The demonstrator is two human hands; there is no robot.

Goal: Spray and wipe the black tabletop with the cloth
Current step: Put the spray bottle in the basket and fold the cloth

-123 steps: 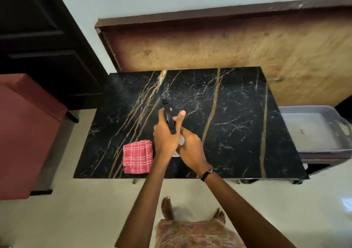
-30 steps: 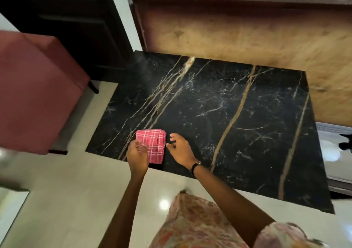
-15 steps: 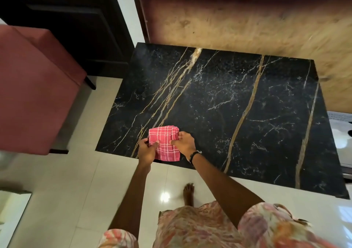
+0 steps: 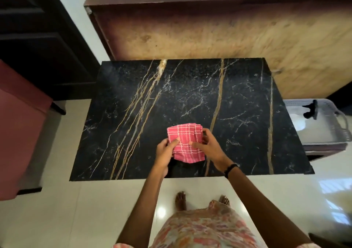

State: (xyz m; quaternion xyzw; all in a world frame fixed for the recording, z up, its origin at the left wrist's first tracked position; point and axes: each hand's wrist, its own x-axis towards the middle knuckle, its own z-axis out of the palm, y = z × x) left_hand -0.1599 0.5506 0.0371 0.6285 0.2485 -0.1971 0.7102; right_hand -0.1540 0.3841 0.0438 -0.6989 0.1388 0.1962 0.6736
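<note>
A black marble tabletop (image 4: 190,99) with gold and white veins fills the middle of the view. Fine spray droplets speckle its centre. A folded pink checked cloth (image 4: 185,142) is held just above the near middle of the top. My left hand (image 4: 165,150) pinches its lower left edge with the thumb on top. My right hand (image 4: 208,145) grips its right side, fingers curled around the folded edge. The spray bottle (image 4: 310,110), with a black trigger head, stands in the grey tray to the right of the table.
A large wooden board (image 4: 219,30) leans against the wall behind the table. A red upholstered seat (image 4: 19,125) stands at the left, a dark cabinet (image 4: 38,38) behind it. The grey tray (image 4: 335,133) sits lower at the right. My bare feet (image 4: 181,200) are on glossy tiles.
The spray bottle has left my hands and now stands in the tray. Both hands took the cloth from the near left of the table, lifted it, and carried it toward the near middle.
</note>
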